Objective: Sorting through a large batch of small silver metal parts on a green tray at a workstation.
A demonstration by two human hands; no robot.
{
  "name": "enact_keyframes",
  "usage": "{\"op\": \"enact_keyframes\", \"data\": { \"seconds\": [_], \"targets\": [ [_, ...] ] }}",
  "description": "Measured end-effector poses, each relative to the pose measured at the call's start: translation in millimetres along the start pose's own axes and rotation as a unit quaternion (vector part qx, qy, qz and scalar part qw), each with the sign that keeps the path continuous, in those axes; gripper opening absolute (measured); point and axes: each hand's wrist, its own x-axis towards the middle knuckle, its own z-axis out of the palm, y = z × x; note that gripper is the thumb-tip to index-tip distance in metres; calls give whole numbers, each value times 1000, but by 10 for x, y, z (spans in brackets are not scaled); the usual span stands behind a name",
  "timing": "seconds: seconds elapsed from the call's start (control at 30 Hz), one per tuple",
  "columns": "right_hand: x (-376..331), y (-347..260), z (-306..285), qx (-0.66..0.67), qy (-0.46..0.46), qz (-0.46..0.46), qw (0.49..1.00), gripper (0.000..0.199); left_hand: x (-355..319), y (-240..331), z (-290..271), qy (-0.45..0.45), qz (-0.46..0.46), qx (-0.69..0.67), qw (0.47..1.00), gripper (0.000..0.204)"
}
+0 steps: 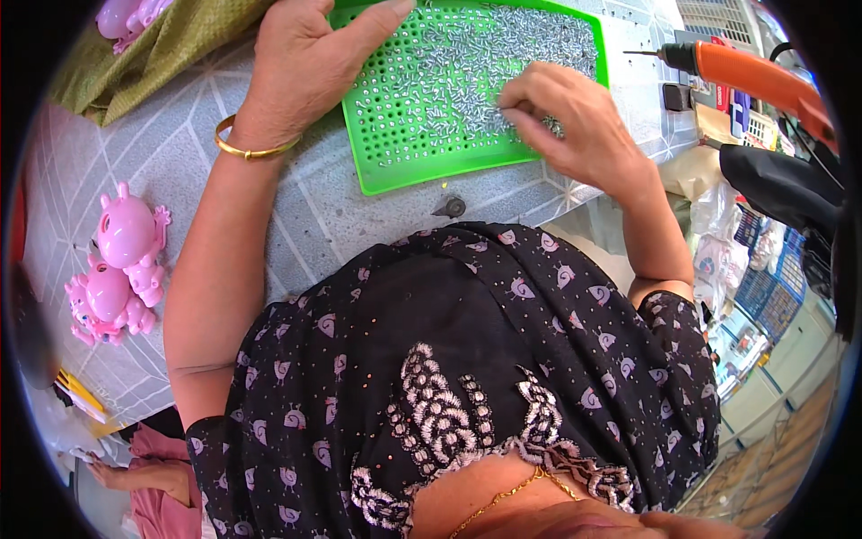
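A bright green tray (449, 160) with rows of small holes lies on the table, holding a great many small silver screws (480, 54). Screws heap toward its right and far sides; several sit in the holes on the left. My right hand (575, 121) is over the tray's right part, its fingers curled down among the screws and thumb drawn toward them. Whatever lies between those fingertips is hidden. At the tray's far left corner is my left hand (310, 54), its thumb stretched over the tray's edge; its other fingers are mostly cut off by the picture's top.
An orange power screwdriver (754, 76) with a thin bit points in at the right. Pink animal-shaped toys (117, 260) lie on the patterned tablecloth (310, 216) at left. A woven olive sack (171, 58) stands far left. A small dark part (455, 207) lies before the tray.
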Motion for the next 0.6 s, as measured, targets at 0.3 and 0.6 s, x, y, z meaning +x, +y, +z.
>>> {"op": "enact_keyframes", "data": {
  "seconds": [0.3, 0.6],
  "targets": [
    [27, 103, -96, 28, 107, 27, 994, 9, -3, -35, -4, 0, -17, -13, 1000, 28],
    [-16, 108, -20, -39, 45, 22, 998, 9, 3, -29, 4, 8, 10, 2, 1000, 28]
  ]
}}
